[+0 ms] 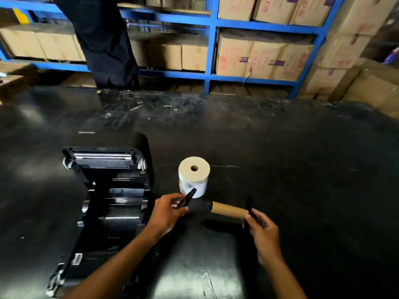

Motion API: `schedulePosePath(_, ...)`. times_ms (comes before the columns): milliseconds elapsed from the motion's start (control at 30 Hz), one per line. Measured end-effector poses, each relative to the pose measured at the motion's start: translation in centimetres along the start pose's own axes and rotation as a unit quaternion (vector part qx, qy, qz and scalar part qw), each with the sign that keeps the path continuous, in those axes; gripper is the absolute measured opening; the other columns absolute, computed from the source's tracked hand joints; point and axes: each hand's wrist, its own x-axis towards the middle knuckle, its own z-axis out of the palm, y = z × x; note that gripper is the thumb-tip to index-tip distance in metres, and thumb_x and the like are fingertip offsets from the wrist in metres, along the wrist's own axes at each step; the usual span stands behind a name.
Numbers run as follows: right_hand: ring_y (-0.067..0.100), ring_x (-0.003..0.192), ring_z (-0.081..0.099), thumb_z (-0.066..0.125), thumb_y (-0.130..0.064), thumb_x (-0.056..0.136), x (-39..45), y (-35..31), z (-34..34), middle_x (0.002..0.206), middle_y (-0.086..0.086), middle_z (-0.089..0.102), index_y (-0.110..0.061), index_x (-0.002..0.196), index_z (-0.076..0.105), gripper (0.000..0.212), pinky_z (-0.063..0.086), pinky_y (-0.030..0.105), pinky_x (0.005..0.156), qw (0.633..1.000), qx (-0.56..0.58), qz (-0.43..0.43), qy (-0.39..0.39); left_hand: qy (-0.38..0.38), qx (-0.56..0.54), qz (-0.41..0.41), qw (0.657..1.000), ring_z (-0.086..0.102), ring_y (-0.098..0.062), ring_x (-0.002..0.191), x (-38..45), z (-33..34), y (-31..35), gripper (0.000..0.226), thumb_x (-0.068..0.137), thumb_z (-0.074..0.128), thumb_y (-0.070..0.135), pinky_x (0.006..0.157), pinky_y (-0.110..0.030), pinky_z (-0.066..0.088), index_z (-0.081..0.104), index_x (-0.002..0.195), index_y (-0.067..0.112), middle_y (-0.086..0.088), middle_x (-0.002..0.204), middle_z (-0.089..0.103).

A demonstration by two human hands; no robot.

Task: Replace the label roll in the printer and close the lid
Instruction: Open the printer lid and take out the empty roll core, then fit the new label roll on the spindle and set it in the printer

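Observation:
A black label printer [108,201] lies on the dark floor at the left, its lid [103,160] swung open and the roll bay bare. A full white label roll [193,176] stands on end just right of it. In front of that roll I hold a black spindle carrying an empty brown cardboard core [228,210]. My left hand [167,212] grips the spindle's left end with its black flange. My right hand [262,229] pinches the black flange at the right end.
Blue steel shelving [210,46] packed with cardboard boxes runs along the back. A person's dark trouser legs [103,39] stand at the shelf, back left. More boxes [356,67] are stacked at the right. Scuffed black floor [302,158] spreads around.

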Motion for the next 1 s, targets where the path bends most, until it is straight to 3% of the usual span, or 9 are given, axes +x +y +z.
schedulePosePath(200,0.023,0.084,0.063,0.066,0.002,0.082,1.3,1.4,-1.6,0.093,0.014,0.07,-0.007,0.104,0.067,0.024,0.05,0.039,0.081,0.998,-0.044,0.019,-0.036,-0.045,0.295,0.031,0.954,0.055,-0.033,0.112,2.6,4.0,-2.0,0.043,0.076,0.068,0.014,0.093,-0.037,0.047,0.066,0.118,0.021,-0.015,0.114,0.068)
schedulePosePath(300,0.019,0.072,0.063,0.066,0.003,0.081,1.2,2.2,-1.3,0.08,0.009,0.071,-0.013,0.096,0.068,0.022,0.051,0.033,0.072,0.997,-0.048,0.03,-0.043,-0.061,0.284,0.034,0.956,0.051,-0.034,0.113,3.6,4.7,-2.7,0.043,0.076,0.062,0.004,0.093,-0.036,0.044,0.065,0.118,0.015,-0.013,0.12,0.065)
schedulePosePath(433,0.022,0.065,0.061,0.066,0.003,0.081,1.2,2.8,-0.9,0.072,0.012,0.067,-0.011,0.097,0.069,0.021,0.05,0.033,0.067,0.995,-0.062,0.038,-0.063,-0.037,0.235,0.067,0.969,0.056,-0.032,0.114,3.2,4.8,-2.7,0.026,0.079,0.065,0.008,0.095,-0.032,0.042,0.071,0.105,0.007,-0.012,0.118,0.067)
schedulePosePath(500,0.022,0.064,0.059,0.065,0.004,0.081,1.0,3.0,-0.4,0.071,0.012,0.066,-0.008,0.099,0.068,0.021,0.05,0.029,0.064,0.994,-0.063,0.036,-0.078,-0.041,0.166,0.052,0.984,0.06,-0.023,0.112,2.0,4.9,-2.3,0.022,0.084,0.068,0.019,0.094,-0.029,0.045,0.072,0.102,0.007,-0.01,0.114,0.07)
schedulePosePath(567,0.02,0.061,0.059,0.064,0.005,0.081,0.7,3.0,0.2,0.07,0.011,0.065,-0.006,0.098,0.068,0.021,0.051,0.021,0.057,0.993,-0.063,0.033,-0.096,-0.128,0.108,0.022,0.986,0.067,0.0,0.093,0.3,4.6,-1.9,0.029,0.081,0.072,0.028,0.075,-0.012,0.051,0.072,0.105,0.012,0.0,0.098,0.072)
schedulePosePath(667,0.013,0.053,0.061,0.064,0.004,0.082,0.6,2.7,0.7,0.07,0.011,0.067,-0.007,0.097,0.068,0.019,0.052,0.016,0.05,0.99,-0.047,0.052,-0.126,-0.21,0.143,0.041,0.966,0.059,0.017,0.066,-1.3,3.4,-1.8,0.029,0.078,0.077,0.024,0.062,-0.004,0.046,0.072,0.106,0.016,0.006,0.089,0.07)
schedulePosePath(800,0.017,0.058,0.059,0.062,0.0,0.085,2.0,2.0,-1.3,0.076,0.015,0.065,-0.005,0.102,0.066,0.018,0.051,0.015,0.051,0.993,-0.042,0.06,-0.089,-0.168,0.181,0.029,0.969,0.058,0.013,0.061,-0.6,-0.8,-1.8,0.022,0.078,0.076,0.018,0.059,-0.004,0.043,0.074,0.1,0.016,0.004,0.085,0.07)
schedulePosePath(900,0.022,0.069,0.06,0.063,-0.001,0.085,3.2,1.9,-3.0,0.085,0.017,0.066,-0.004,0.106,0.065,0.022,0.053,0.019,0.061,0.996,-0.057,0.059,-0.039,-0.067,0.19,-0.009,0.98,0.065,-0.008,0.079,0.1,-2.9,-2.3,0.024,0.078,0.074,0.012,0.07,-0.019,0.045,0.073,0.102,0.012,-0.004,0.093,0.073)
schedulePosePath(1000,0.015,0.068,0.06,0.067,-0.001,0.082,2.7,2.3,-2.5,0.083,0.014,0.068,-0.001,0.103,0.068,0.022,0.05,0.012,0.062,0.985,-0.142,0.031,-0.088,-0.04,0.185,-0.015,0.982,0.067,-0.018,0.087,0.1,-1.5,-2.3,0.025,0.077,0.073,0.009,0.076,-0.024,0.047,0.072,0.102,0.01,-0.009,0.097,0.075)
